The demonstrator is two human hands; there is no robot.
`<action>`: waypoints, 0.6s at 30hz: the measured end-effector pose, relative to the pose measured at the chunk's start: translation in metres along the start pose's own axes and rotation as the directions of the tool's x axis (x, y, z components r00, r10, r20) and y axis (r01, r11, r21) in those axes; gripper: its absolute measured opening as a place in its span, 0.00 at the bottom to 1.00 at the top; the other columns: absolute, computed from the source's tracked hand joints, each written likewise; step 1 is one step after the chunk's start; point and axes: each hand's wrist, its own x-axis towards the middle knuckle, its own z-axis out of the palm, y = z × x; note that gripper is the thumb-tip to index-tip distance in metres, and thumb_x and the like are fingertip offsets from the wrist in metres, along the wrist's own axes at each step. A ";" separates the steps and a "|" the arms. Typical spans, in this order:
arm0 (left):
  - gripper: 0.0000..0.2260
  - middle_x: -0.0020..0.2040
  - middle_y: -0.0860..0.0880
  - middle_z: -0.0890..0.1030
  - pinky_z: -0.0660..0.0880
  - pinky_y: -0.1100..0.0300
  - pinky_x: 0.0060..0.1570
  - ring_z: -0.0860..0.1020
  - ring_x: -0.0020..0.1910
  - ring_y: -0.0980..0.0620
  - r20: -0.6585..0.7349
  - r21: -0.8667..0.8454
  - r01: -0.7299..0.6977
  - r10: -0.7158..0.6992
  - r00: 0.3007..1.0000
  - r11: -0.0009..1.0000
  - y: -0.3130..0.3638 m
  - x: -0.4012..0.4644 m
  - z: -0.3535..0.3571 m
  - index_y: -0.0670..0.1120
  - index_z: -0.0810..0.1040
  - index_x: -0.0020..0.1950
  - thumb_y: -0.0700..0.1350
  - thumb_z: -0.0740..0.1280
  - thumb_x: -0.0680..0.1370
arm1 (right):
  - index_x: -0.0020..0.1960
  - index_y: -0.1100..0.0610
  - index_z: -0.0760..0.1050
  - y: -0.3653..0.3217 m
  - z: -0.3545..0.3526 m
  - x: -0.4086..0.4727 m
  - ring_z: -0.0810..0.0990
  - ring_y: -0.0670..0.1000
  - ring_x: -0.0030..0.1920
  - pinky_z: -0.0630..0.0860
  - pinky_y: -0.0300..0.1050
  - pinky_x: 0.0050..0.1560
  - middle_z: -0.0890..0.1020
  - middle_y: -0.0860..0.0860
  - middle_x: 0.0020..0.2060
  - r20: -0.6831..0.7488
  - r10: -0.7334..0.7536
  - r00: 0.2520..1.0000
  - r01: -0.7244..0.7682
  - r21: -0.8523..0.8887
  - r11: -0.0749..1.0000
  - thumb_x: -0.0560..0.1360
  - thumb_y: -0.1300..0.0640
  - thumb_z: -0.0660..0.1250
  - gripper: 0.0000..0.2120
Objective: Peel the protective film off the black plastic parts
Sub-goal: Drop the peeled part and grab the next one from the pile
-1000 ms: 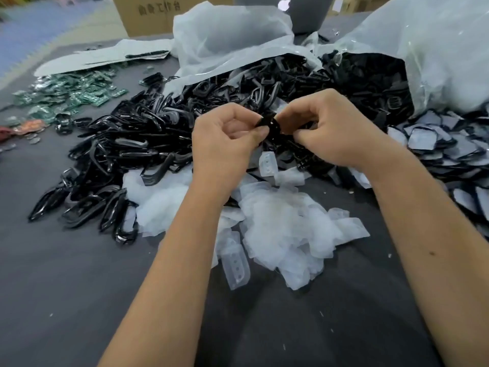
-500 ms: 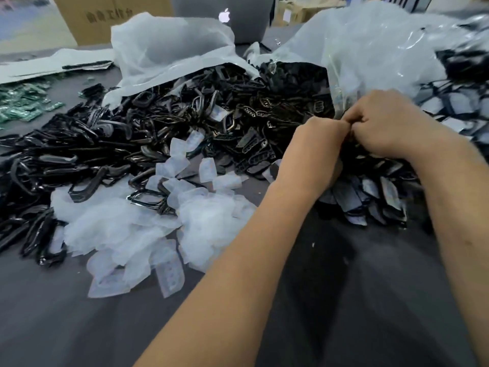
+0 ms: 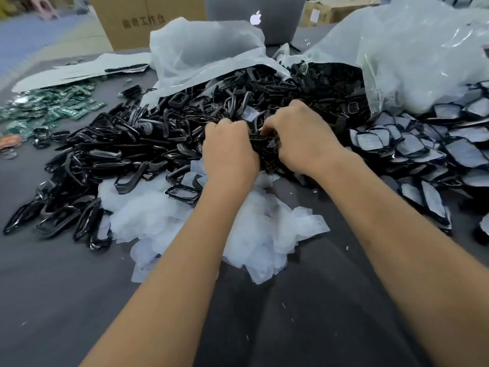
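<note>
**Both hands on one black part**

Pinching from both sides, we hold a small black plastic part (image 3: 260, 140) between our two hands, just above the near edge of the black pile. Our left hand (image 3: 229, 149) has its fingers curled in toward the part, back of the hand up; our right hand (image 3: 301, 136) curls its fingers over the part's other end. The fingertips are tucked under the knuckles, so we cannot tell whether any film is already lifting.

Under and behind our hands spreads the heap of black plastic parts (image 3: 127, 154), mostly glossy frame-shaped pieces, spilling out of an open clear plastic bag (image 3: 201, 54). Toward us lies a mound of peeled white film (image 3: 158, 215), touching the front of the black heap; a few black frames rest on it. On our right sits a second group of flat black parts with grey film on them (image 3: 412, 147), spread beside a second clear bag (image 3: 412, 49).

Everything rests on a dark grey table (image 3: 53, 287). Far left we see a scatter of green circuit boards (image 3: 53, 107), with a long white sheet (image 3: 79, 72) behind them. At the back stand a cardboard box (image 3: 143, 19) with printed characters and a grey laptop (image 3: 255, 17), its lid toward us.
</note>
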 end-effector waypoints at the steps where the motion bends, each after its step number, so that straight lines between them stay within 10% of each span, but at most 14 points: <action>1: 0.15 0.65 0.44 0.77 0.72 0.49 0.61 0.70 0.67 0.40 0.013 0.037 0.043 -0.043 0.999 0.998 -0.008 0.004 0.001 0.46 0.79 0.65 0.40 0.65 0.78 | 0.66 0.53 0.79 -0.004 0.007 0.003 0.70 0.57 0.65 0.76 0.50 0.56 0.79 0.55 0.59 0.031 -0.005 0.999 0.006 -0.042 0.999 0.76 0.69 0.64 0.22; 7: 0.19 0.68 0.42 0.69 0.68 0.49 0.61 0.65 0.69 0.39 -0.142 0.143 0.196 -0.176 0.974 0.970 -0.030 0.026 0.006 0.47 0.72 0.65 0.46 0.73 0.77 | 0.62 0.56 0.80 -0.006 0.022 0.016 0.80 0.62 0.58 0.81 0.58 0.56 0.80 0.59 0.59 0.062 0.043 0.997 -0.041 -0.031 0.999 0.75 0.70 0.68 0.18; 10: 0.23 0.74 0.42 0.68 0.65 0.45 0.70 0.63 0.75 0.39 -0.005 0.187 0.131 -0.133 0.991 0.974 -0.044 0.038 0.006 0.45 0.70 0.71 0.46 0.71 0.78 | 0.61 0.56 0.83 -0.002 0.024 0.020 0.82 0.63 0.56 0.81 0.58 0.58 0.82 0.60 0.58 -0.007 0.077 0.997 -0.077 0.062 0.995 0.78 0.62 0.73 0.12; 18: 0.07 0.46 0.46 0.83 0.75 0.50 0.50 0.80 0.50 0.40 -0.171 0.050 0.124 -0.114 0.979 0.991 -0.063 0.034 -0.002 0.45 0.81 0.49 0.47 0.75 0.77 | 0.54 0.58 0.87 0.011 0.024 0.030 0.85 0.56 0.52 0.80 0.45 0.57 0.87 0.57 0.50 -0.260 0.180 0.949 -0.117 0.240 0.964 0.79 0.59 0.73 0.06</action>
